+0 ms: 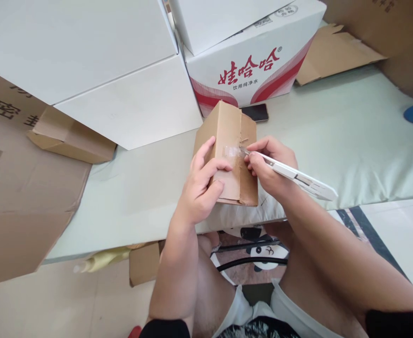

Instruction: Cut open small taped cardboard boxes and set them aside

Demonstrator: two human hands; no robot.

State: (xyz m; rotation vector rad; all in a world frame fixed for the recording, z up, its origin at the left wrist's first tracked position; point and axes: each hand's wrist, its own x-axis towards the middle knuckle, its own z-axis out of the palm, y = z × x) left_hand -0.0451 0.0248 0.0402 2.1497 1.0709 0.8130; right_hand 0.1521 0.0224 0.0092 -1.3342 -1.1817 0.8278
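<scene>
Head view: a small cardboard box (228, 126) is set on the cloth-covered table (146, 188), near its front edge, with a taped seam (240, 129) turned upward. By the left hand (203, 185), half open with fingers spread, the box's left side and upper face are covered but not encircled; it is apparently being steadied there, clear of the blade. In the right hand (272, 164) a white cutter (300, 177) is gripped like a pen, fingers closed near its front, presumably for fine control, its tip at the seam beside clear tape (231, 151). On a white carton (241, 77) behind, 娃哈哈® can be read in red, with 饮用纯净水 beneath; its stamp is too small to be read. On the large brown carton (47, 188) at left, 密 is printed. A phone (259, 112) is partly hidden behind the box.
</scene>
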